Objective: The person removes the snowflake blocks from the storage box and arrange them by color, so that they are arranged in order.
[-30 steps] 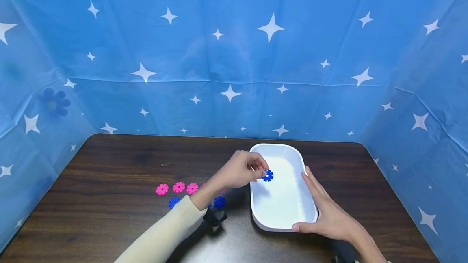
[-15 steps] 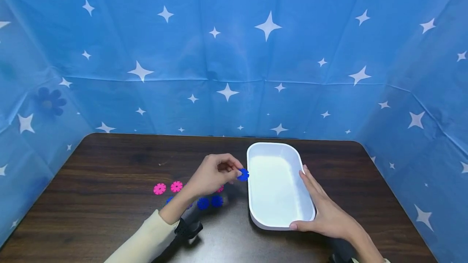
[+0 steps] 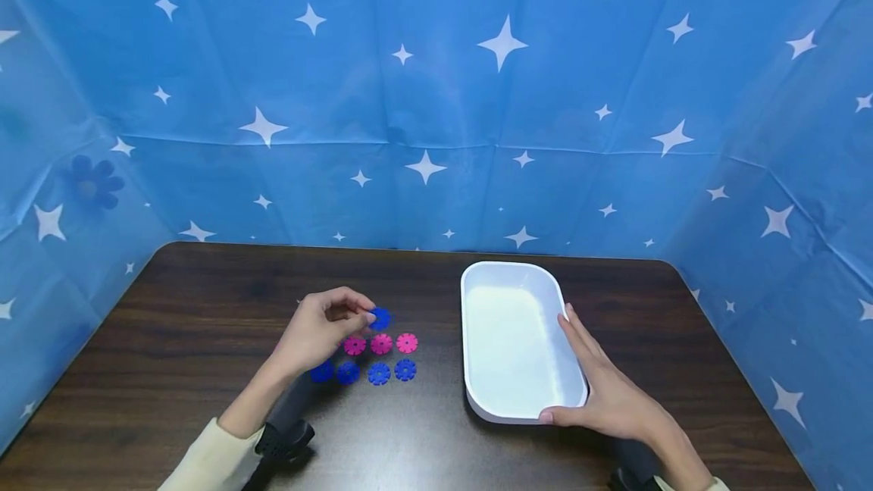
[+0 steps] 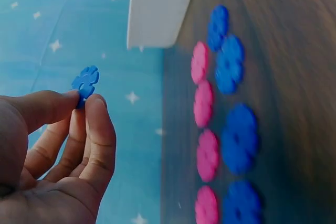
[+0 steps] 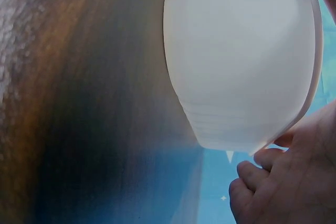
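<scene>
My left hand (image 3: 327, 324) pinches a blue notched snowflake disc (image 3: 380, 318) between thumb and fingertips. In the head view this disc appears just beyond a row of pink snowflake discs (image 3: 381, 344); the left wrist view shows it raised. Nearer lies a row of several blue snowflake discs (image 3: 379, 373) flat on the table. My left hand partly covers the pink row in the head view. To the right stands a white rectangular tray (image 3: 470, 392) with a bare inside. My right hand (image 3: 603, 392) holds its near right corner, thumb on the near side and fingers along the right rim.
The dark wood-grain table (image 3: 204, 309) reaches back to a blue curtain (image 3: 436, 97) with white stars, which encloses the far side and both flanks. A black wrist device (image 3: 286, 439) hangs at my left wrist, close over the table.
My left hand has carried the blue snowflake disc left from above the tray, past its left rim, to the disc rows. The right hand stays on the tray.
</scene>
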The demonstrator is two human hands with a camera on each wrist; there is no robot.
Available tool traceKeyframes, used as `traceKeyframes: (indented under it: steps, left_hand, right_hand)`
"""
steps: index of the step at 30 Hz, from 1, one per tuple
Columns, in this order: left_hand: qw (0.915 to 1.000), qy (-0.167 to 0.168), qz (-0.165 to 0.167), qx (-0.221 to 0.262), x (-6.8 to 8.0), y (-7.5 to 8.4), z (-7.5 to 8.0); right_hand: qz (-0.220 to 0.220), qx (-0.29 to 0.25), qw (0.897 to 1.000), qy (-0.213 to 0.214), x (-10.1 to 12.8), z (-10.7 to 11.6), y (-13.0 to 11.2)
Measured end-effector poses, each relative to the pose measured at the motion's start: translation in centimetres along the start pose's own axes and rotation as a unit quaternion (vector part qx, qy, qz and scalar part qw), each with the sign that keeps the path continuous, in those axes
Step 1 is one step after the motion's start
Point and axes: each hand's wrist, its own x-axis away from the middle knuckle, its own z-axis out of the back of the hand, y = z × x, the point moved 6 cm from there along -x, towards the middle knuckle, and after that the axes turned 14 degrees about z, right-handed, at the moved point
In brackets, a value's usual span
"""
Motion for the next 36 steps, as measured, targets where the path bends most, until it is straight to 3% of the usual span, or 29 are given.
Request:
traceKeyframes:
  steps: [9,19,29,36]
  left_hand:
    - [0.9982,0.026,0.054,0.001,1.8,-3.3,3.0]
    - [0.9929,0.034,0.114,-0.011,3.5,-6.3,5.3]
    - [0.9849,0.039,0.159,-0.057,5.1,-8.5,6.4]
    - [0.9806,0.050,0.156,-0.107,5.0,-8.8,6.4]
  right_hand:
    - [-0.002,0.000,1.000,-0.002,-0.1,-0.1,0.0]
    - [-0.003,0.003,1.000,-0.004,0.0,0.0,-0.1]
    - [0.002,0.006,1.000,-0.004,-0.1,0.1,-0.1]
    - [-0.002,0.005,1.000,-0.005,0.0,-0.1,0.0]
